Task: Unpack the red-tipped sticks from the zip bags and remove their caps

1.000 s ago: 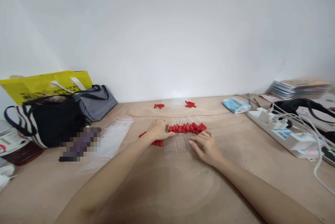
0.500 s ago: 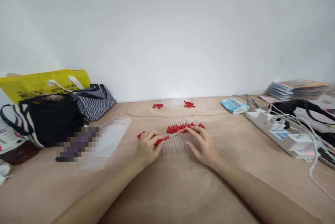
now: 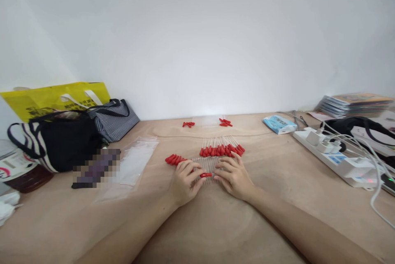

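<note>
Left hand [image 3: 185, 181] shifted rightward, fingers [image 3: 196, 173] pinching slim red bulb [image 3: 205, 175], right hand's [image 3: 236, 178] hold unclear

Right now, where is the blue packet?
In the head view, the blue packet lies on the table, right of centre, near the wall, just left of the white power strip.

brown table [image 3: 210, 231] bears red-tipped tubes [image 3: 222, 150], power strip [image 3: 335, 159]

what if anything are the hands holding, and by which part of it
A red bulb, by its left end, in the left hand. Whether the right hand, near the bulb's other end, grips anything cannot be told.
</note>
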{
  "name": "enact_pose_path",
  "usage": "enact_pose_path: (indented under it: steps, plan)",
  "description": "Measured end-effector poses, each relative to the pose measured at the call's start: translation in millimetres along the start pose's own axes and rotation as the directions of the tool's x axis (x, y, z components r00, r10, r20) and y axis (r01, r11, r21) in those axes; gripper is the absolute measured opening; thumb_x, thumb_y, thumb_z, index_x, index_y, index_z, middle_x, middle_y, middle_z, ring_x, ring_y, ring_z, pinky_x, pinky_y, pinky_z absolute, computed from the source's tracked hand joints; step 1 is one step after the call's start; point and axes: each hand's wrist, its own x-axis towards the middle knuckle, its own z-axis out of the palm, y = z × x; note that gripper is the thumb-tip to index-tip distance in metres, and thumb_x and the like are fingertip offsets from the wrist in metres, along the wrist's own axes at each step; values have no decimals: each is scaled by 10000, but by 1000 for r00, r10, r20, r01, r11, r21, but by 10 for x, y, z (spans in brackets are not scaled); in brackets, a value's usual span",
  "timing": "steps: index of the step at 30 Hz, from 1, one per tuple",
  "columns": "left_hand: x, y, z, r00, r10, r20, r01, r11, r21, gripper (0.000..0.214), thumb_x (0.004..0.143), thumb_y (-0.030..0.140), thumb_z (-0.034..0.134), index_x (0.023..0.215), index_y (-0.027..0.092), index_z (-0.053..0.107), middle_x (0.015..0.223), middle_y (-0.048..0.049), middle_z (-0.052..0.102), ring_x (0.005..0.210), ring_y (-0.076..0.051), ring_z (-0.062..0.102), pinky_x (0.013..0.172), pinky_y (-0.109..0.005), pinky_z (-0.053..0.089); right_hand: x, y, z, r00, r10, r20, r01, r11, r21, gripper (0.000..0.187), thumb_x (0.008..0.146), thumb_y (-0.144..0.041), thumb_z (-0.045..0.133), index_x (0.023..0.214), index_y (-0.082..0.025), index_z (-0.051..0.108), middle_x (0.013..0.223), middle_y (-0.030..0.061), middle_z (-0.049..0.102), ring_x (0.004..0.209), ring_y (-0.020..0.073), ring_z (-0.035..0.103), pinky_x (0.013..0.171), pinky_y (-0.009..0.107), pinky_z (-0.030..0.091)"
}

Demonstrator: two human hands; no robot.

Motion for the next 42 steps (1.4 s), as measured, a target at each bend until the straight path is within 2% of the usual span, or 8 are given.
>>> enact_pose_path:
  steps: [4,10,19,25,36,42]
  plan:
    - [15,28,43,995,59,83,-59,998,-2,251,820,321,499,1017,199,595,1014,-73,631,1006,-211,520,861,-387,399,2,-65,-10,999,-31,-25,31,1000,-3,132,810,-269,525,884,-257,634,895,5,646,959,174,520,970,463,231]
    - [2,16,54,989,91,112,-87,995,-43,190,853,267,458,849,209,639,1002,-40,661,1051,-210,533,937,-438,347,-4,-99,-37,994,-105,-42,105,994,-7,103,806,-227,522,824,-233,624,881,-13,666,956,175,527,986,470,233]
    - [-28,29,-6,985,115,132,-108,992,-60,140,837,248,499,834,228,637,938,-4,687,1060,-214,537,977,-480,278,-37,-87,-58,983,-170,-65,167,985,-51,120,814,-217,514,804,-216,633,853,-3,686,920,182,547,978,496,249]
    - [-44,22,13,987,100,129,-91,993,-74,150,836,242,498,823,235,647,881,-6,698,1037,-201,553,988,-473,256,-67,-80,-67,987,-153,-57,150,988,-48,144,816,-219,507,802,-243,649,834,-3,691,935,183,548,974,505,257]
    - [-62,33,7,983,112,145,-98,990,-103,181,847,231,470,802,235,646,866,-14,701,1004,-191,574,926,-422,314,-48,-94,-118,988,-139,-65,139,990,-10,178,830,-234,480,767,-240,647,808,5,687,915,180,543,956,486,274]
    - [-66,32,5,985,115,130,-101,989,-109,192,849,210,457,804,235,642,878,-6,700,991,-180,580,898,-397,333,-52,-91,-138,993,-118,-17,118,993,11,157,825,-232,487,781,-233,638,822,-3,686,914,183,541,949,488,277]
